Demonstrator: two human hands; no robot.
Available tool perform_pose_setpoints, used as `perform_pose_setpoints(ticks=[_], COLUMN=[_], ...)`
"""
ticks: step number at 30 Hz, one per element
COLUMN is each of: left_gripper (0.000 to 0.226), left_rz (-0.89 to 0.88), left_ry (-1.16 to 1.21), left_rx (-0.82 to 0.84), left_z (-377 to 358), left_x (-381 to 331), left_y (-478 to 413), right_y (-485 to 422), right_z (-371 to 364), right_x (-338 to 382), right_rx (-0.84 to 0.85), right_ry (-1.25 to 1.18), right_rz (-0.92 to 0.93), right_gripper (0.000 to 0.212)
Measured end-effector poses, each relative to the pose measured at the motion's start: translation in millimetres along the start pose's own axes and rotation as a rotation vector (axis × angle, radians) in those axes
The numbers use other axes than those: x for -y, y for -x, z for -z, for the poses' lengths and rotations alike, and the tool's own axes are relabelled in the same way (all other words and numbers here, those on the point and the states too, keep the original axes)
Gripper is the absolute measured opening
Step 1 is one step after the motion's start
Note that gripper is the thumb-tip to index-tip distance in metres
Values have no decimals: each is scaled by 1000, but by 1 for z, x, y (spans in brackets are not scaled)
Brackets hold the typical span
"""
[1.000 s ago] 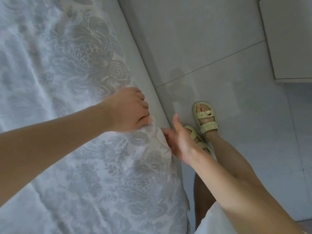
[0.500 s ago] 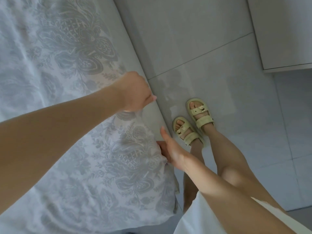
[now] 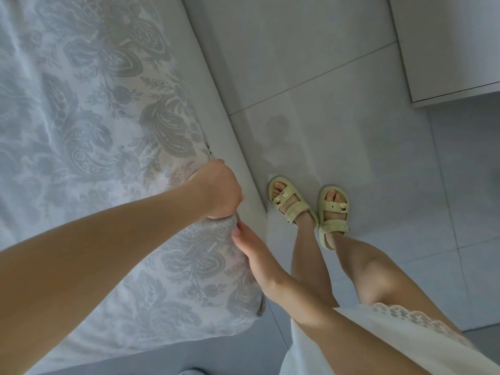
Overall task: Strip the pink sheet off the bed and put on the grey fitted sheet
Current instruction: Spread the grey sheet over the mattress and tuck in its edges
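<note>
the floor [image 3: 351, 136] consisted of large, pale grey, glossy tiles separated by thin grout lines [image 3: 311, 78]. a white cabinet [image 3: 446, 36] stood on it at upper right. lighting was soft and diffuse.

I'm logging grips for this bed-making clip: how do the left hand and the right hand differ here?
The left hand is a fist bunching the patterned sheet at its edge; the right hand lies stretched out, thumb straight, against the sheet's side. The left hand sits on top of the sheet, the right hand lower, down its side. Both touch the same stretch of sheet.
</note>
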State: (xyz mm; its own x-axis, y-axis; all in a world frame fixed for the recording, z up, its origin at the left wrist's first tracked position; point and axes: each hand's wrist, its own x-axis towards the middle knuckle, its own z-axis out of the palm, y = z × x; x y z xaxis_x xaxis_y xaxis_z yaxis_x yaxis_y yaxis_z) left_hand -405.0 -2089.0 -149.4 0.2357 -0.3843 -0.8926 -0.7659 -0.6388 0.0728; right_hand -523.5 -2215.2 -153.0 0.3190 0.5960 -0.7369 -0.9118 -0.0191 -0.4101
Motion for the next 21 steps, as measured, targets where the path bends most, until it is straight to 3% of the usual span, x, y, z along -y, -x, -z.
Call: perform_pose_setpoints(ticks=[2,5,7,9,12,14,16,18,21], left_gripper=[41,47,47,52,50,37,29,25,28], left_rz=[34,59,85,137,222,390,659,933,1252], left_ry=[11,73,167,303,639,755,831,943,1200], left_rx=[48,32,-46,-230,-720,-946,-1014,-995,-823], left_z=[3,9,8,0,-16,-25,-33,-42,-58], left_x=[-1,1,2,4,-3,-13,-29,-52,-88], left_y=[-1,-4,-1,6,28,49,70,91,111], right_y=[-6,-7,1,11,34,49,59,63,65], right_z=[-5,3,12,21,33,36,30,16,-5], right_x=[3,2,-1,-3,-6,-6,2,10,15], right_rx=[7,32,32,-8,-143,-217,-173,-60,56], right_ry=[-20,-83,-49,66,483,686,907,1178,1502], right_rz=[-103,-314,-389,-427,-341,-265,-225,-221,-174], right_gripper=[45,66,64,46,41,39,43,37,29])
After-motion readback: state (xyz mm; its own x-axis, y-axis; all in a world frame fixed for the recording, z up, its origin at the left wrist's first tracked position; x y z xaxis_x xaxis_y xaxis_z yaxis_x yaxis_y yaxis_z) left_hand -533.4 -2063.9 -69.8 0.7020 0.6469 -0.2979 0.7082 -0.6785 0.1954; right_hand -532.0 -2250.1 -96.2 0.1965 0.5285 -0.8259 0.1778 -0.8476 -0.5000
